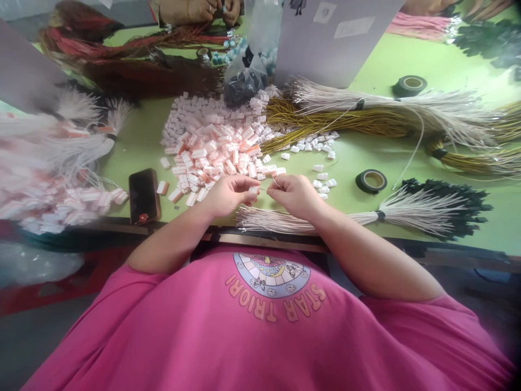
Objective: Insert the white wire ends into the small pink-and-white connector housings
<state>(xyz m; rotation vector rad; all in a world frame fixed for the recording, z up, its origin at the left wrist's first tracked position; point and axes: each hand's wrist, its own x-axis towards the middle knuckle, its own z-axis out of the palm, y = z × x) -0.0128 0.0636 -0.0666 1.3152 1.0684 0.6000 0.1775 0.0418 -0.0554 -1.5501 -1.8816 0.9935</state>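
Observation:
My left hand (231, 194) is closed, with a small white plastic connector (254, 190) pinched between thumb and fingertips. Just to its right, my right hand (293, 194) pinches a thin wire (262, 189) whose end points at the connector. Whether the wire tip sits inside the connector is too small to tell. Behind both hands lies a heap of white and orange connectors (220, 146). A bundle of white wires (272, 220) rests along the table edge beneath my right hand and forearm.
A phone (143, 196) lies left of the heap. Black tape rolls (371, 181) and yellow wire bundles (366, 120) are on the right. A bag of black parts (245, 81) stands behind the heap. Across the table show another person's hands (199, 10).

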